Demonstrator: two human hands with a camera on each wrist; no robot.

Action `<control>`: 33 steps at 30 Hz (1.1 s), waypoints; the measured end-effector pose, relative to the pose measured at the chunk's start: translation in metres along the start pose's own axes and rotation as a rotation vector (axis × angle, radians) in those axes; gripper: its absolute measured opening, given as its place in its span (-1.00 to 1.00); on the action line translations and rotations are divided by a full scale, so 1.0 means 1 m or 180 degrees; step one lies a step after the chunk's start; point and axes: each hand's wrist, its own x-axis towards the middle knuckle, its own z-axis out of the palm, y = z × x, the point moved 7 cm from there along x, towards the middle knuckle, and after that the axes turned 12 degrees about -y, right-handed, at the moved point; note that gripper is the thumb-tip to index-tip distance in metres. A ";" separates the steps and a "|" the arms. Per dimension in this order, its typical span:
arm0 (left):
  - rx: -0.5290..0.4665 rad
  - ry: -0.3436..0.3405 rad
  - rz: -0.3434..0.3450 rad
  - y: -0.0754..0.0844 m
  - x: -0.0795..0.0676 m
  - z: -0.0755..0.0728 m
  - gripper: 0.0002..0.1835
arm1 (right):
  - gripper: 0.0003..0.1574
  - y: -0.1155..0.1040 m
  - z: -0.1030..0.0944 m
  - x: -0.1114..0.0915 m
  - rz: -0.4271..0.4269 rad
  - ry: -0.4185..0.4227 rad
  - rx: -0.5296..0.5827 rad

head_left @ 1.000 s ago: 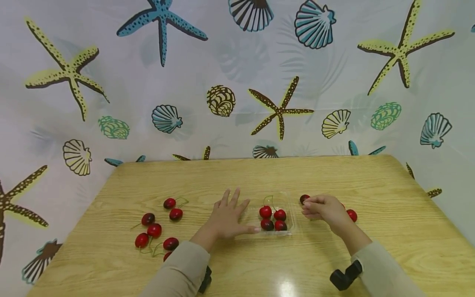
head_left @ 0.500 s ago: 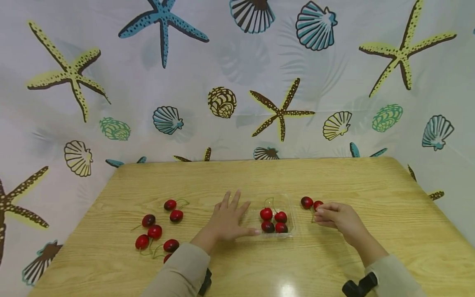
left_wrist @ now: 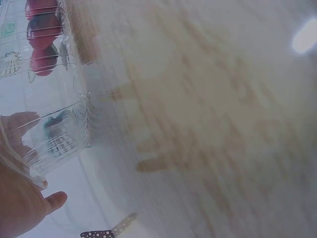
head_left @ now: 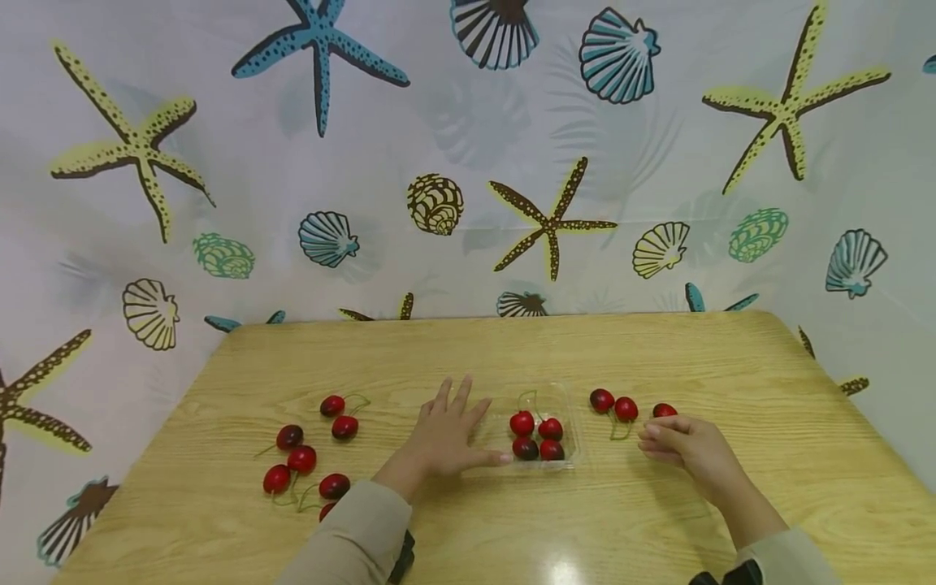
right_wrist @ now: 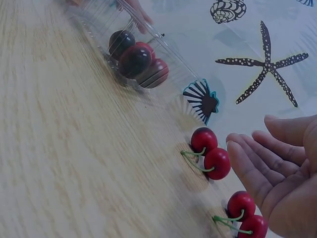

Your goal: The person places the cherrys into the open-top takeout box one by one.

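Observation:
My left hand (head_left: 449, 439) lies with fingers spread across the left part of a clear plastic box (head_left: 574, 422), thumb along its near edge. Several red cherries (head_left: 522, 422) sit in the box's right part, some with green stems. My right hand (head_left: 691, 447) hovers over the table right of the box, fingers loosely bent and holding nothing. Just left of its fingertips is a pair of cherries (head_left: 625, 409) joined by stems. Another cherry (head_left: 664, 410) shows behind the hand; in the right wrist view it belongs to a second stemmed pair (right_wrist: 241, 204) beside the palm.
Several more cherries (head_left: 301, 460) with stems lie on the left of the wooden table (head_left: 512, 536), some by the left sleeve (head_left: 351, 528). A cloth (head_left: 409, 268) printed with starfish and shells hangs behind the table's far edge.
My right hand has moved right and nearer to me, off the first cherry pair, which is now uncovered, towards the second pair. The left hand stays on the box.

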 end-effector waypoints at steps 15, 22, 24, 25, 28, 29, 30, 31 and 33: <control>0.0006 0.0062 0.0018 -0.001 0.002 0.003 -0.04 | -0.51 0.023 -0.011 -0.020 0.0240 0.0158 0.0386; 0.0055 0.0059 0.0029 -0.001 0.002 0.003 -0.02 | -0.48 0.033 -0.018 -0.027 0.0311 0.0287 0.0424; 0.0055 0.0056 0.0016 -0.001 0.003 0.003 -0.02 | -0.49 0.035 -0.020 -0.029 0.0347 0.0324 0.0445; 0.0048 0.0071 0.0023 -0.001 0.003 0.003 -0.02 | -0.49 0.036 -0.021 -0.030 0.0371 0.0346 0.0445; 0.0026 0.0087 0.0020 -0.001 0.004 0.002 -0.02 | -0.47 0.037 -0.023 -0.032 0.0410 0.0403 0.0470; 0.0027 0.0089 0.0016 -0.001 0.004 0.002 -0.02 | -0.46 0.037 -0.023 -0.033 0.0395 0.0392 0.0488; 0.0024 0.0092 0.0016 -0.001 0.004 0.002 -0.01 | -0.44 0.037 -0.023 -0.033 0.0391 0.0390 0.0480; 0.0029 0.0095 0.0017 -0.001 0.004 0.002 -0.01 | -0.44 0.037 -0.024 -0.034 0.0404 0.0412 0.0474; 0.0048 0.0082 0.0003 0.000 0.004 0.002 0.00 | -0.43 0.038 -0.025 -0.035 0.0415 0.0441 0.0473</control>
